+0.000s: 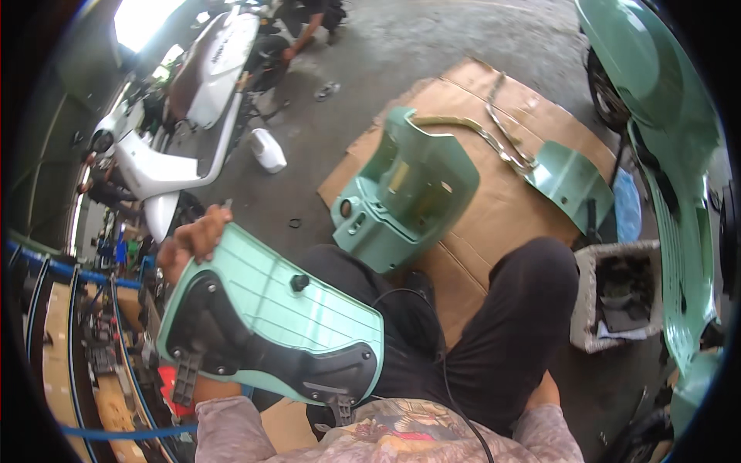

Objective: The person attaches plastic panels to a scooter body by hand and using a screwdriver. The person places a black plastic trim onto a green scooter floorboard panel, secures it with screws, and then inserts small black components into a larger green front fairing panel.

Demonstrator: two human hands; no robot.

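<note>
My left hand (194, 241) is closed on the upper left edge of a mint-green scooter panel (266, 289), tilted above my left thigh. Its inner face is turned up, with a black plastic backing (220, 328) screwed along the lower part. A black knob (299, 282) stands out from the green face, and two dark hinge tabs (185, 378) project from the lower edge. Of my right arm only the forearm (545, 390) shows, beside my right thigh; the hand itself is hidden behind the leg.
A green scooter front shield (401, 193) and a curved green cover (571, 185) rest on a cardboard sheet (463, 251). At right, a white basket (582, 312) stands near a green scooter (679, 162). Beyond a white scooter (150, 166) at left, another person (309, 31) crouches.
</note>
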